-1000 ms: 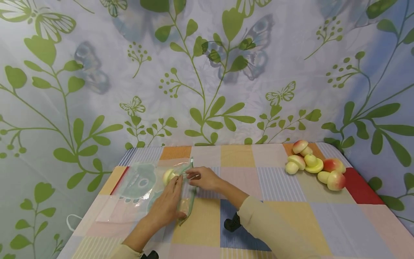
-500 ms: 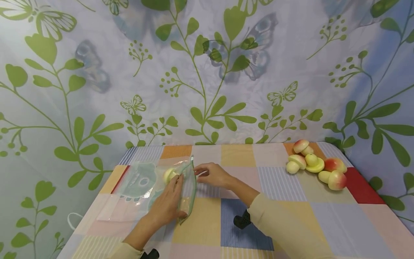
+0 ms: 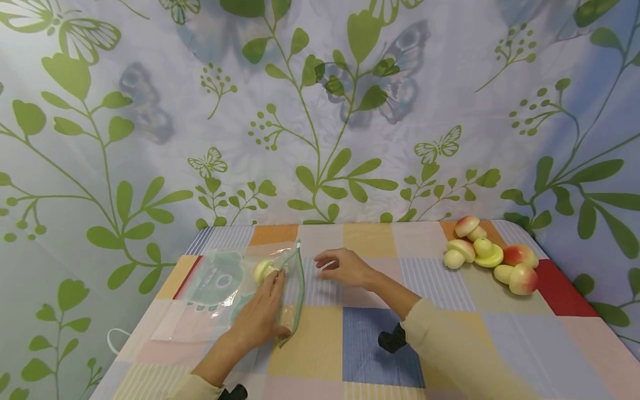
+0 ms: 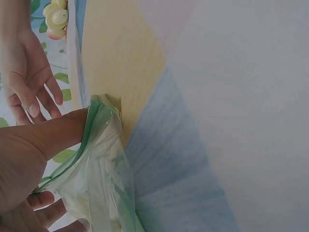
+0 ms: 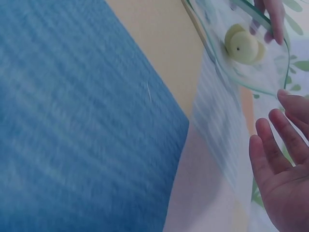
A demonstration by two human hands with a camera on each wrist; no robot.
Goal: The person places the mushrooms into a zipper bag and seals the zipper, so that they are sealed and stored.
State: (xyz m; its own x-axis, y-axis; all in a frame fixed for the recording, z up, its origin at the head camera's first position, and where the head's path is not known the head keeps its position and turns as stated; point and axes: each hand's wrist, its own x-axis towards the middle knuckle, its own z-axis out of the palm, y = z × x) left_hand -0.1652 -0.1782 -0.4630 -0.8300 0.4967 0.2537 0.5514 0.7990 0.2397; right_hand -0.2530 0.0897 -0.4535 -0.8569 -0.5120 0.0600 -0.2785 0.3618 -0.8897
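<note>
A clear zip bag [image 3: 192, 325] with a green-edged mouth and a printed cartoon face lies on the left of the table. My left hand [image 3: 260, 311] holds it near the mouth, the thumb at the lower corner and the fingers over the upper film. The mouth gapes in the right wrist view, where a pale yellow toy mushroom [image 5: 242, 47] shows inside the bag. My right hand [image 3: 345, 266] hovers just right of the green edge [image 3: 301, 286], fingers apart and lightly bent, holding nothing.
Several red-and-yellow toy mushrooms [image 3: 523, 279] sit in a cluster at the back right of the table. A patchwork cloth [image 3: 310, 344] covers the table. Behind it hangs a leaf-and-butterfly curtain [image 3: 280, 178]. A white cord loop [image 3: 113, 340] shows at the left edge.
My right hand has come away from the bag's mouth and moved to the right. The bag's green edge has bowed outward. My left hand stays in place on the bag.
</note>
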